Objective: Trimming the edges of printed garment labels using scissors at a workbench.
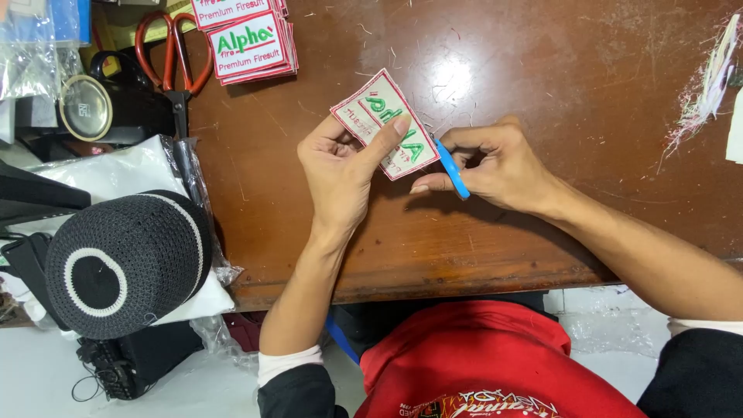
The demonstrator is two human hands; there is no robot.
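My left hand (pixel 340 166) pinches a white embroidered patch (pixel 375 116) with a red border and green lettering, thumb lying across its face. The patch is held tilted above the brown wooden table (pixel 542 70). My right hand (pixel 499 162) grips a small blue-handled cutter (pixel 453 172), whose tip meets the right edge of the patch. The blades are hidden by the fingers and the patch.
A stack of matching patches (pixel 248 46) lies at the back left, next to red-handled scissors (pixel 174 58). A black knitted cap (pixel 124 259) rests on plastic-wrapped packs at the left. Thread scraps (pixel 708 85) gather at the right edge.
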